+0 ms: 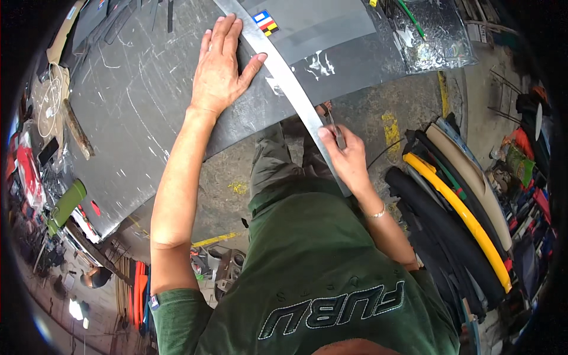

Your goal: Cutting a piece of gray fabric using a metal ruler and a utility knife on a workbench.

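Observation:
A long metal straightedge (287,83) lies slantwise over the table, and its near end juts past the edge toward my body. My left hand (219,74) is flat on the dark, scratched tabletop (136,112), fingers stretched out, with fingertips and thumb against the straightedge's left side. Beyond the table edge, my right hand (349,160) is closed around a slim dark metal tool (339,137), beside the straightedge's near part. The tool's exact kind is unclear. A smooth grey sheet (331,26) lies right of the straightedge, with a small coloured sticker (265,22) close by.
Rolls of material, one a yellow roll (461,213), stand on the right. A clear plastic sheet (438,41) covers the table's far right corner. Along the left side are a wooden stick (77,127), a phone (48,151) and a green roll (70,200).

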{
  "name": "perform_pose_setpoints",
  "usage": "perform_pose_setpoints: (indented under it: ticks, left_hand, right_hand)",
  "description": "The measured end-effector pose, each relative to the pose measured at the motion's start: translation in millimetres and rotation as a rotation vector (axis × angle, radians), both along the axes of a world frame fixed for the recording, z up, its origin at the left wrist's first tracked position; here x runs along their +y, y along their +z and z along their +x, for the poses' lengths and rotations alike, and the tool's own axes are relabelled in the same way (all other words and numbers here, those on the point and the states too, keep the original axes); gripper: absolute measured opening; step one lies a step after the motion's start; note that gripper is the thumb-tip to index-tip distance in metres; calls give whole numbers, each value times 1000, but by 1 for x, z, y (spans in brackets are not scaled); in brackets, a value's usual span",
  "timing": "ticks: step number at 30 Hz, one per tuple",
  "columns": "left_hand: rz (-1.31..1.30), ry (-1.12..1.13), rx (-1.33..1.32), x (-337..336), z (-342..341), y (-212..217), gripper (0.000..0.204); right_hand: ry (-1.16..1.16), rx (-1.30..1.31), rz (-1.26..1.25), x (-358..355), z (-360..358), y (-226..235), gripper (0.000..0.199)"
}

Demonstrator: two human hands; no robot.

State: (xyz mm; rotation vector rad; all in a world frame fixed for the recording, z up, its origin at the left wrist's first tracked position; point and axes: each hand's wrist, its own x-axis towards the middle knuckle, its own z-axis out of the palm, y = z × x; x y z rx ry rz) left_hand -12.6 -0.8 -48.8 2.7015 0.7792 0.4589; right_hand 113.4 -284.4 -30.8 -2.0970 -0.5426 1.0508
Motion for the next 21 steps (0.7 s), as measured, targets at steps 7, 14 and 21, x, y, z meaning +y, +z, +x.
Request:
perform_pose_setpoints:
  ticks: [7,14,21]
  left_hand:
    - [58,-47,12,8,-1,-2,65]
    - [20,-56,-19,6,-4,-3,68]
    - [9,-77,-18,7,-8,-5,61]
  right_hand:
    - [-101,42,147,29,-20,-8,22]
    - [-5,-303,348,30,-28,-8,18]
    - [8,-325,295,31,-33,-6,20]
